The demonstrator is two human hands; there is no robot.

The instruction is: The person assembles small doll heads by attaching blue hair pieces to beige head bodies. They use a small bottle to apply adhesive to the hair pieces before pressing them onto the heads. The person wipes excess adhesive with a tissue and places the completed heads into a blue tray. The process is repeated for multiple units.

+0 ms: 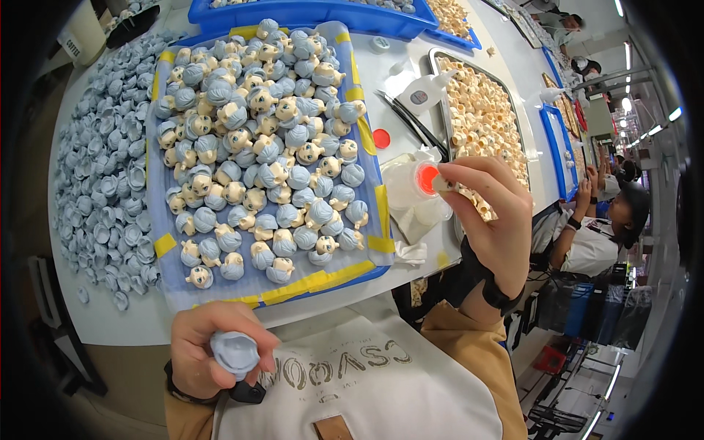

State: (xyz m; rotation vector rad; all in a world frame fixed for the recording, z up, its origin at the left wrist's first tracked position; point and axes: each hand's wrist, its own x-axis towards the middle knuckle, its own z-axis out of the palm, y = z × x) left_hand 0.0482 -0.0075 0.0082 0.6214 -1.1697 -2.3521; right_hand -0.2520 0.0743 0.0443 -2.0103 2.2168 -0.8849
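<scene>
My left hand [196, 341], near the table's front edge, is closed around a grey-blue hollow doll hair piece [235, 355], its opening facing up. Between the thumb and fingertips of my right hand [493, 213] is a small cream doll face piece [443, 184]. That piece is right at the red mouth of a translucent pot [402, 185]; whether they touch I cannot tell. Left of the pot is a blue tray [378, 257] edged with yellow tape. Many small doll heads [271, 172] with grey-blue hair lie in it on a sheet.
Loose grey-blue hair pieces [103, 176] are heaped at the left. A metal tray [438, 53] of cream pieces stands at the right, beside a white squeeze bottle [424, 94], black tweezers [411, 121] and a red cap [381, 138]. Co-workers [598, 235] sit farther right.
</scene>
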